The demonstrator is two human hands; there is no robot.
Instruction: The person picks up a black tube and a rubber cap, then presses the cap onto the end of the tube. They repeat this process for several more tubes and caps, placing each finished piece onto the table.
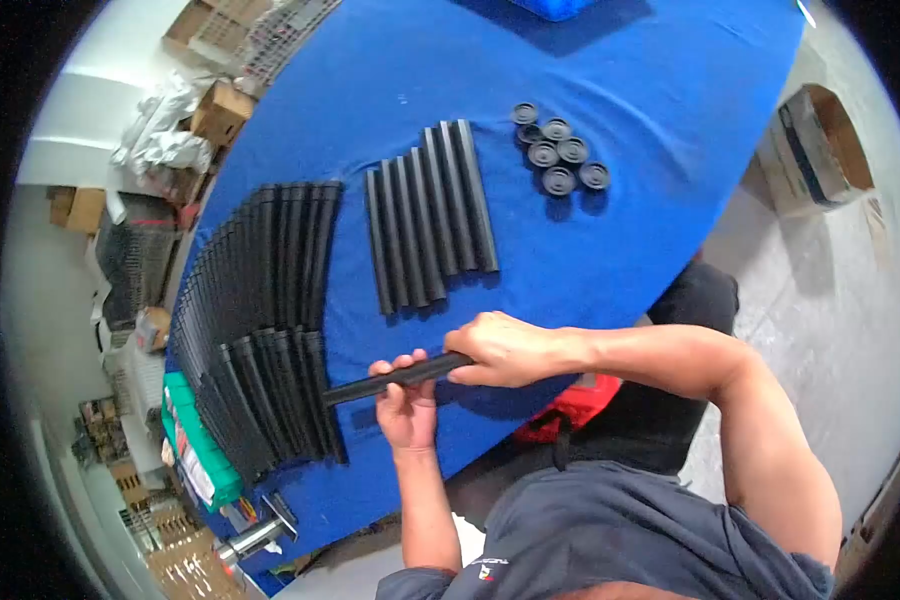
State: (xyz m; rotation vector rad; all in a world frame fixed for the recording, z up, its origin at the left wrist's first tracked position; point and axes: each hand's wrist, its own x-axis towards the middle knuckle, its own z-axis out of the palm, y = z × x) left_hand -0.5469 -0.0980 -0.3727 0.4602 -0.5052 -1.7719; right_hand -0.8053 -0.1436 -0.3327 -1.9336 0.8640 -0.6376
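A black tube (375, 386) lies across both hands above the blue cloth. My left hand (407, 405) is wrapped round its middle from below, thumb on the near side. At the tube's right end my right hand (505, 350) is closed over it, so that end is hidden. Beyond the hands, several loose black tubes (430, 215) lie side by side on the cloth. Several round black caps (559, 181) are grouped to their right. Many black tubes with wider ends (290, 250) are laid in two rows at the left.
A blue cloth (630, 260) covers the table. A green bin (200, 440) and a metal fixture (260, 535) sit at its near left edge. Something red (570, 405) is below the near edge. Cardboard boxes (820, 150) stand on the floor at right.
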